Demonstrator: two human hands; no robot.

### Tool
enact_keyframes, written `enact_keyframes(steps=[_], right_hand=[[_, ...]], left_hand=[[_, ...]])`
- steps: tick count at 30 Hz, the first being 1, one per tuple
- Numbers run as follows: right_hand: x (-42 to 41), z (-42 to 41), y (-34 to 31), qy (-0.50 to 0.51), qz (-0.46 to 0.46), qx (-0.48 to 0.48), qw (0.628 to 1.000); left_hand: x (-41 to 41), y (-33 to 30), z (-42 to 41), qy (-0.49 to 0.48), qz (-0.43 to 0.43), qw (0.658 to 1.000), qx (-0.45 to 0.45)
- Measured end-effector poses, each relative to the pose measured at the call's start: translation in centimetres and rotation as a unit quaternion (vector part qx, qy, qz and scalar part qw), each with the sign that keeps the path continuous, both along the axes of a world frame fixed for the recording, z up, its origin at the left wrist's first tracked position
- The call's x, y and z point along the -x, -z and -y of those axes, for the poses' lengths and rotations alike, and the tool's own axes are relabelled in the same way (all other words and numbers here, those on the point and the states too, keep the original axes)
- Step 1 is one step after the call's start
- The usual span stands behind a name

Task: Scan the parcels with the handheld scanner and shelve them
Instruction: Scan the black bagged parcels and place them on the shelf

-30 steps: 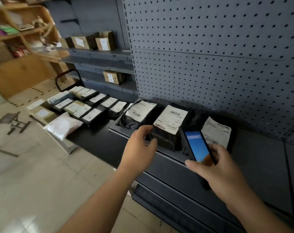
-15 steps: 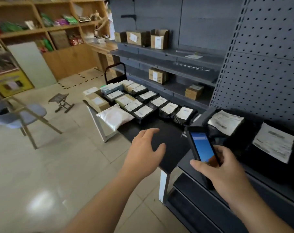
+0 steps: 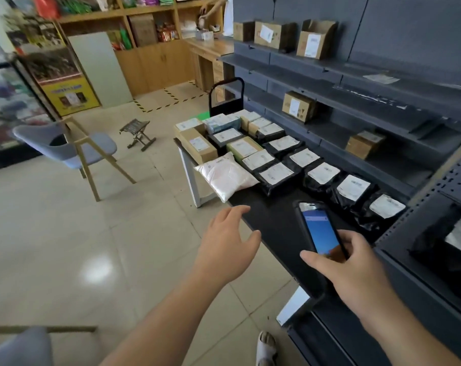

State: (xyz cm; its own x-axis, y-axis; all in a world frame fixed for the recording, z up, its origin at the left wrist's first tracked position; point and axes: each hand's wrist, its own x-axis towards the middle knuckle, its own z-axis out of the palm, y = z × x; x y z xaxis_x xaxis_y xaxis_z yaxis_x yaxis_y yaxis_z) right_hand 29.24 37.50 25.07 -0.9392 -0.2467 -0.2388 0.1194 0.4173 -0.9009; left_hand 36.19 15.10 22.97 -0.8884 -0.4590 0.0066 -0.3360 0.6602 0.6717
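Observation:
My right hand [image 3: 353, 270] grips the black handheld scanner [image 3: 319, 231], whose blue screen faces me, above the near end of the black table [image 3: 274, 225]. My left hand [image 3: 228, 244] hovers empty with spread fingers at the table's near left edge. Several parcels lie in rows further along the table: black bags with white labels [image 3: 323, 174], a white bag [image 3: 225, 175] and brown boxes [image 3: 197, 145]. A shelved black parcel [image 3: 446, 249] shows at the far right on the grey rack.
Grey shelving [image 3: 356, 83] along the right holds a few cardboard boxes [image 3: 299, 105]. A grey chair [image 3: 73, 146] and a small folding stool [image 3: 139, 133] stand on the tiled floor to the left. Wooden shelves line the back wall; a person's arm shows there.
The view has swung left from the rack toward the table. My left hand came off the shelved black parcel and now hangs empty over the table's edge; the scanner stays in my right hand.

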Motion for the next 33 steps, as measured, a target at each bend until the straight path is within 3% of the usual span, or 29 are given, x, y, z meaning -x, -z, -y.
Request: enact_keyframes(steps=[18,25,33], right_hand=[[18.7,13.8,3.3,0.007,0.032,-0.003,0.999],[22.7,17.7,6.5,0.089,0.071,-0.045,0.993],[23.7,20.4,7.8,0.212,0.135,-0.078,0.965]], left_hand=[[16.0,1.0,13.2,-0.024,0.084,0.995,0.057],[24.1,3.8,18.8,0.075,0.110,0.988,0.080],[32.8,6.4,21.8,0.241,0.143,0.953,0.116]])
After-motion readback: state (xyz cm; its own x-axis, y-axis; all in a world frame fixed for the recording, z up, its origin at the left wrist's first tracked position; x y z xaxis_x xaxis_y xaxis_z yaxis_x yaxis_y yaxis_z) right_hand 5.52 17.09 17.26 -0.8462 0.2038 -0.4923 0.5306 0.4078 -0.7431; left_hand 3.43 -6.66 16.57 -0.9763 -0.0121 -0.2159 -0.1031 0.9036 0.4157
